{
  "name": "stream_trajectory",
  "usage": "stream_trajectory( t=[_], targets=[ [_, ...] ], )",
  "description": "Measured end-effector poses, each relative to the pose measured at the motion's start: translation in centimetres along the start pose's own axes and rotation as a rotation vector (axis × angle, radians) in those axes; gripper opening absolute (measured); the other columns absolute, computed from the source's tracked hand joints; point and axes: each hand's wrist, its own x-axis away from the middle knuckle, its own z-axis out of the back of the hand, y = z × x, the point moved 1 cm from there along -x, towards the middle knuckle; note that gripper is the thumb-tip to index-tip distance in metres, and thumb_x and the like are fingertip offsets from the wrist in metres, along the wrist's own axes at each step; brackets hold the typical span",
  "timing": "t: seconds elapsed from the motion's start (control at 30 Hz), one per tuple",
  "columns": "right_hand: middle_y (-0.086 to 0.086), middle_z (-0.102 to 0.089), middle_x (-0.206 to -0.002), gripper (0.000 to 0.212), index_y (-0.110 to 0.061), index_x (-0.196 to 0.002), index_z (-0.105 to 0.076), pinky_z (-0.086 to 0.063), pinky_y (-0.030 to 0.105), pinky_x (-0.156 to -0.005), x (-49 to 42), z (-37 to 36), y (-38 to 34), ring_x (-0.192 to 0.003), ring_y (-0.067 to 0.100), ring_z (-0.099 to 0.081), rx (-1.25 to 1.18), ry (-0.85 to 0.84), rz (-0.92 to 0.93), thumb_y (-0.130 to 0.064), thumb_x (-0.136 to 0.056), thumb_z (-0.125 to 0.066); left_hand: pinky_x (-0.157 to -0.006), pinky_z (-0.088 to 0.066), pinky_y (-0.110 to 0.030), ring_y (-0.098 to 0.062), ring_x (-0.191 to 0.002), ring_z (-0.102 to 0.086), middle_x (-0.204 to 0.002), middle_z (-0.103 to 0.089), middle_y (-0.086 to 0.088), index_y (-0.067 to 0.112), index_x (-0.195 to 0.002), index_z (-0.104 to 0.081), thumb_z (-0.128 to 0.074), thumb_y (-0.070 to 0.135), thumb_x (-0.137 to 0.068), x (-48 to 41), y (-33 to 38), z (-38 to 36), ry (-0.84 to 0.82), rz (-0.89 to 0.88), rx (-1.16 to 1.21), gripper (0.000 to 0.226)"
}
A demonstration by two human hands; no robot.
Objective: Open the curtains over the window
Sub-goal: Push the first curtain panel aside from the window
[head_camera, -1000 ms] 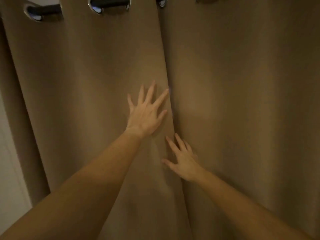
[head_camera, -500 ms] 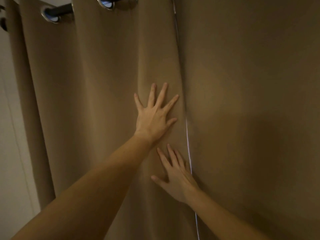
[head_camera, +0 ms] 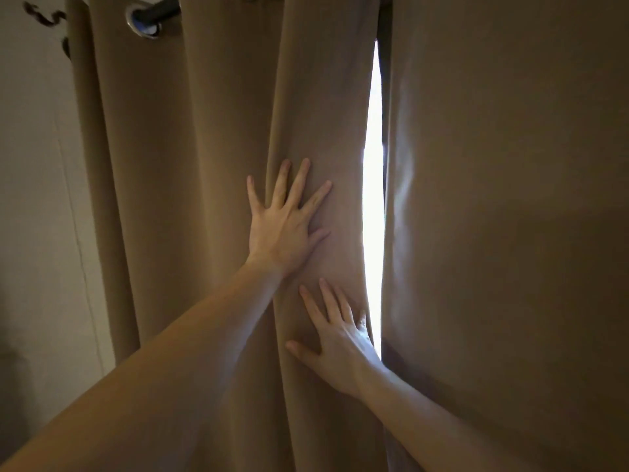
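Two tan curtain panels hang from a dark rod (head_camera: 162,10). The left curtain (head_camera: 204,158) is bunched into folds; the right curtain (head_camera: 510,199) hangs flat. Between them a narrow bright gap (head_camera: 373,199) shows the window light. My left hand (head_camera: 284,229) lies flat on the left curtain with its fingers spread. My right hand (head_camera: 335,345) presses flat lower down on the same panel, its outer fingers at the panel's inner edge beside the gap. Neither hand has fabric gripped in it.
A pale wall (head_camera: 34,216) stands left of the curtains. A metal grommet (head_camera: 143,27) rings the rod at the top left. A dark curled bracket (head_camera: 47,18) sits on the wall near the rod's end.
Both hands have pushed the left curtain leftward. It has folded up, and the thin slit between the panels has widened into a bright gap.
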Motion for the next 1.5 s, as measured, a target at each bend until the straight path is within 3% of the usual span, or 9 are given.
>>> stream_trajectory(
  t=[0.17, 0.33, 0.97, 1.17, 1.5],
  targets=[
    [-0.007, 0.022, -0.177, 0.095, -0.049, -0.164, 0.018, -0.012, 0.075, -0.124, -3.4, -2.7, -2.1, -0.163, 0.027, 0.012, -0.045, -0.033, 0.024, -0.079, -0.096, -0.043, -0.130, -0.015, -0.081, -0.038, -0.173, -0.007, -0.187, -0.004, -0.005, 0.044, -0.176, -0.018, -0.054, 0.077, -0.101, 0.5, -3.7, -2.1, 0.070, 0.028, -0.006, 0.090],
    [-0.009, 0.019, -0.177, 0.093, -0.048, -0.165, 0.013, -0.010, 0.075, -0.124, -6.9, -5.5, -5.4, -0.161, 0.021, 0.015, -0.097, -0.015, 0.056, -0.073, -0.098, -0.047, -0.127, -0.018, -0.082, -0.038, -0.172, -0.010, -0.186, -0.009, -0.007, 0.043, -0.174, -0.026, -0.060, 0.071, -0.101, 1.3, -8.6, -4.6, 0.104, 0.027, -0.064, 0.085],
    [-0.010, 0.021, -0.178, 0.093, -0.053, -0.163, 0.015, -0.014, 0.076, -0.121, -21.2, -18.0, -19.6, -0.163, 0.027, 0.012, -0.228, -0.019, 0.122, -0.074, -0.097, -0.047, -0.133, -0.010, -0.071, -0.040, -0.172, -0.010, -0.187, -0.007, -0.008, 0.040, -0.174, -0.029, -0.058, 0.067, -0.103, 5.6, -28.9, -12.3, 0.124, 0.025, -0.238, 0.081],
    [-0.007, 0.016, -0.179, 0.093, -0.052, -0.164, 0.014, -0.023, 0.072, -0.120, -24.4, -21.5, -23.2, -0.163, 0.028, 0.008, -0.249, 0.001, 0.151, -0.074, -0.096, -0.046, -0.134, -0.011, -0.070, -0.040, -0.172, -0.012, -0.186, -0.009, -0.009, 0.040, -0.173, -0.031, -0.060, 0.065, -0.101, 6.6, -33.6, -13.8, 0.118, 0.055, -0.274, 0.082],
    [-0.010, 0.022, -0.177, 0.089, -0.052, -0.164, 0.015, -0.012, 0.071, -0.125, -29.7, -24.8, -26.7, -0.162, 0.021, 0.018, -0.316, -0.062, 0.301, -0.068, -0.101, -0.046, -0.135, -0.009, -0.070, -0.039, -0.172, -0.011, -0.187, -0.007, -0.008, 0.040, -0.174, -0.027, -0.059, 0.065, -0.102, 8.1, -39.8, -16.3, 0.074, 0.137, -0.393, 0.083]
  ],
)
